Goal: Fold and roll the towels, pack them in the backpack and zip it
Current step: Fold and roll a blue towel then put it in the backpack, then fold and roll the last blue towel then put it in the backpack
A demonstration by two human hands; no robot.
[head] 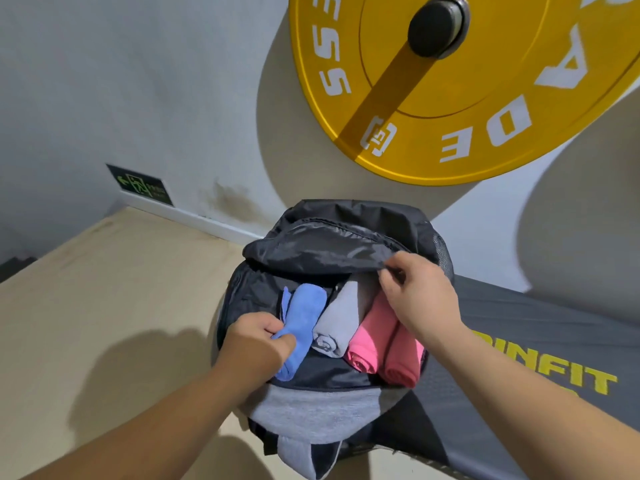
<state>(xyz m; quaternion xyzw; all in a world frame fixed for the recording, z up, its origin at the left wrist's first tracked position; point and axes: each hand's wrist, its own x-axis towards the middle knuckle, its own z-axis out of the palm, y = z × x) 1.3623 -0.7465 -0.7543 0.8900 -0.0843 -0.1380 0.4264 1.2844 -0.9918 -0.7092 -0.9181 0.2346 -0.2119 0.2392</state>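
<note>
- Gripping the blue rolled microfibre towel (300, 332), the left hand (259, 344) sits lower centre of frame; fingers curled tight round the roll's near half, thumb on top.
- Right hand (417, 292), centre-right, pinches the edge of the black nylon top flap (322, 245) of the black and grey fabric backpack (311, 410); thumb and forefinger closed narrow on the cloth, other fingers loosely bent.
- Flap lifted toward upper frame, so the main compartment mouth gapes wide; zip edge runs along the flap rim and down the left wall.
- Inside, L to R: blue roll, grey rolled towel (337, 318), two pink rolled towels (372, 336) side by side, touching. Grey roll touches the blue one and the nearer pink one.
- Blue roll's near end overhangs the compartment's lower lip; pink ends reach the lip too.
- Open room: a dark gap left of the blue roll, btwn it and the bag's left wall; little slack on the right, pink roll tight to that wall.
- Bag stands on the pale wooden platform (104, 289), its right side against a dark grey padded mat w/ yellow lettering (540, 348) at lower right.
- Yellow weight plate w/ white letters (467, 91) hangs on the grey wall (138, 81), upper right, well above the flap.
- Green exit sign (140, 185) low on the wall, mid-left.
</note>
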